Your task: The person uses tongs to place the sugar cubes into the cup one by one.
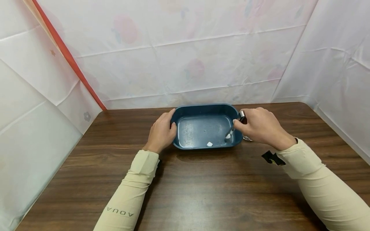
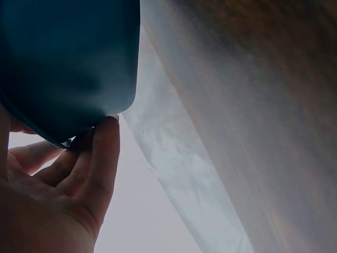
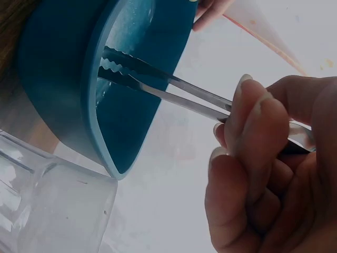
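A dark blue plastic tub (image 1: 205,126) stands near the back of the table. My left hand (image 1: 162,131) grips its left end, thumb at the rim and fingers around the outside; in the left wrist view those fingers (image 2: 102,163) lie against the tub's corner. My right hand (image 1: 261,126) pinches small metal tongs (image 3: 197,95) over the right end, their serrated tips pointing down into the tub. A small white piece (image 1: 228,136) shows at the tips. Another white piece (image 1: 209,144) lies on the tub floor by the near wall.
Beside the tub's right end stands a clear plastic container (image 3: 68,200), mostly hidden behind my right hand in the head view. The brown wooden table (image 1: 202,189) extends toward me. White patterned sheeting (image 1: 173,64) hangs behind and at both sides.
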Action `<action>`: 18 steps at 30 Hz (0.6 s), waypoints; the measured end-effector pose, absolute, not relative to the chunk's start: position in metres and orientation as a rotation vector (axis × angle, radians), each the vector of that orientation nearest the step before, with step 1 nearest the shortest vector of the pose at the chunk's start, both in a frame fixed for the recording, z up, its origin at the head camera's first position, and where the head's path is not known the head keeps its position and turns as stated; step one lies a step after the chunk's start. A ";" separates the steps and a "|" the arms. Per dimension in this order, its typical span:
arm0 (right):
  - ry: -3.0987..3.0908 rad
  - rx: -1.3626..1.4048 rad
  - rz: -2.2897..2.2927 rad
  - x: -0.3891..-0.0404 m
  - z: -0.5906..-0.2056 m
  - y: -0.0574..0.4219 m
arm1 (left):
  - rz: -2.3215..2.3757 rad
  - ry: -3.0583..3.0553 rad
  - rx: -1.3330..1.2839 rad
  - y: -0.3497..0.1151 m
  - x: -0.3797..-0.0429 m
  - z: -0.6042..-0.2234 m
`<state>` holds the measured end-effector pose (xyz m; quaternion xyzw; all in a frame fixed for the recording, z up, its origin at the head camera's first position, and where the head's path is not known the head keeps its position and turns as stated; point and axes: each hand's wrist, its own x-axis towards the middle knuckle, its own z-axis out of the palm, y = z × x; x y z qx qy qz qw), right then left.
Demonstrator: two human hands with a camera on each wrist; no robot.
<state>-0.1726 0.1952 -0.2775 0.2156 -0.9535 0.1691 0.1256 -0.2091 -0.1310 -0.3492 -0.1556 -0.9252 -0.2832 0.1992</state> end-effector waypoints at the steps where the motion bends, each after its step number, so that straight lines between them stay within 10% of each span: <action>1: -2.773 0.628 0.496 -0.172 -0.278 0.195 | -0.794 -2.590 -0.432 -0.131 -0.209 -0.349; 18: -2.690 0.611 0.500 -0.173 -0.273 0.201 | -0.785 -2.606 -0.407 -0.130 -0.209 -0.349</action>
